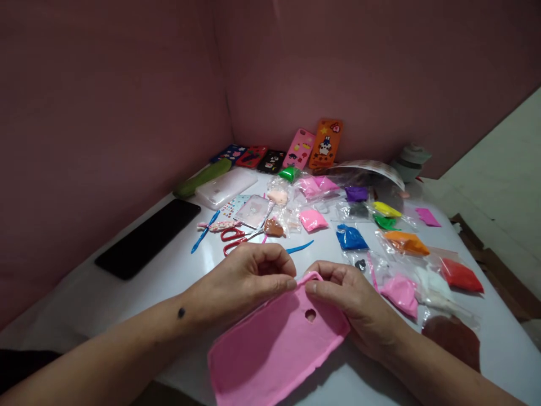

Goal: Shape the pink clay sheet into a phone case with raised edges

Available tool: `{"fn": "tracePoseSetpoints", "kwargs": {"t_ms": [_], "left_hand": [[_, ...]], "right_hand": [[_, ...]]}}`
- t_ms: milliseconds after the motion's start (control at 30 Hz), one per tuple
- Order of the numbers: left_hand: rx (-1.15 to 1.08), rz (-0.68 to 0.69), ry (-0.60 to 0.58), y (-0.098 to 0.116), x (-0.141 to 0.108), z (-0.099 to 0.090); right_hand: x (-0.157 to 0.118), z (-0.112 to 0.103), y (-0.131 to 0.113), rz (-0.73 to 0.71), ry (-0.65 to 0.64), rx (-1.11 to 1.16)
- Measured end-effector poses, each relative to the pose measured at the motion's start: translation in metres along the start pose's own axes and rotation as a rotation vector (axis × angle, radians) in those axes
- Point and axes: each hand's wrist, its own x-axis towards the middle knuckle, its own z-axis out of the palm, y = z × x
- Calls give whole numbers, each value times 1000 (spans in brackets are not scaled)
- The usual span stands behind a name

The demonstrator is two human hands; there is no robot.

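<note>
A pink clay-covered phone case [266, 349] is held up in front of me, tilted, with a small hole near its top right end. My left hand [262, 270] pinches the upper edge between thumb and fingers. Close beside it, my right hand [350, 293] grips the same edge near the top corner, thumb on the face and fingers behind. Just beyond my hands lie red-handled scissors [231, 234], partly covered by my left hand, and a blue modelling tool [301, 246].
Bags of coloured clay, including blue [351, 237], orange [406, 243] and red [460, 275], spread over the right side. A black phone [147, 239] lies left. Decorated phone cases [327, 144] lean on the back wall. A clear case [226, 187] and another blue tool [205, 231] lie nearby.
</note>
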Motion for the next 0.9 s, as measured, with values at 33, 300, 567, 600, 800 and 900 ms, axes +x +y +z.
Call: {"fn": "tracePoseSetpoints", "kwargs": {"t_ms": [33, 300, 567, 600, 800, 900], "left_hand": [[21, 1, 5, 0, 0, 1], [243, 85, 73, 0, 2, 4], [288, 129, 79, -4, 4, 5], [291, 123, 80, -5, 4, 5], [302, 137, 78, -6, 5, 6], [299, 119, 78, -6, 6, 7]], "right_hand": [[0, 0, 0, -1, 6, -10], [1, 3, -3, 3, -1, -52], [1, 3, -2, 14, -13, -103], [1, 3, -2, 14, -14, -104], [2, 4, -2, 29, -26, -64], [2, 4, -2, 15, -41, -75]]}}
